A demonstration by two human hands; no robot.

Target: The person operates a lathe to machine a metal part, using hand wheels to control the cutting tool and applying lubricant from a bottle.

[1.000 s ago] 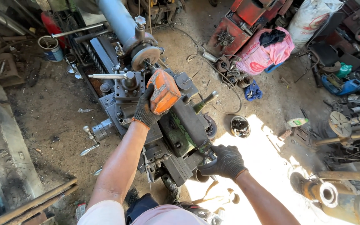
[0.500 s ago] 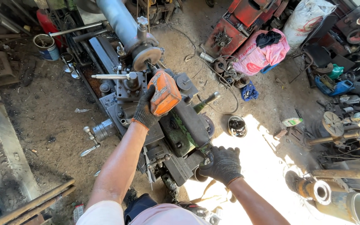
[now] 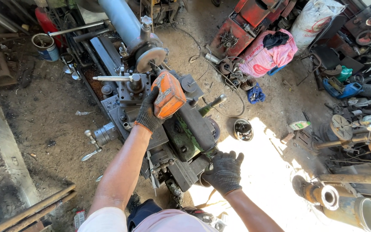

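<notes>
I look down on a worn metal lathe [image 3: 185,129] standing on a dirt floor. My left hand [image 3: 149,112], in a dark glove, holds an orange oil can [image 3: 168,94] tilted over the lathe's carriage, close to the tool post [image 3: 132,86] and the grey steel bar [image 3: 123,23] fixed in the machine. My right hand [image 3: 225,171], also gloved, rests with spread fingers on the near end of the lathe, by a handwheel that it mostly hides.
A tin bucket [image 3: 46,46] stands far left. A pink sack [image 3: 265,56] and red machine parts [image 3: 245,25] lie at the back right. A metal bowl [image 3: 243,129] sits on the floor right of the lathe. Pipes [image 3: 344,202] and scrap crowd the right side.
My right hand has loosened from a closed grip on the handwheel to spread fingers resting on it. My left hand keeps the oil can in nearly the same spot.
</notes>
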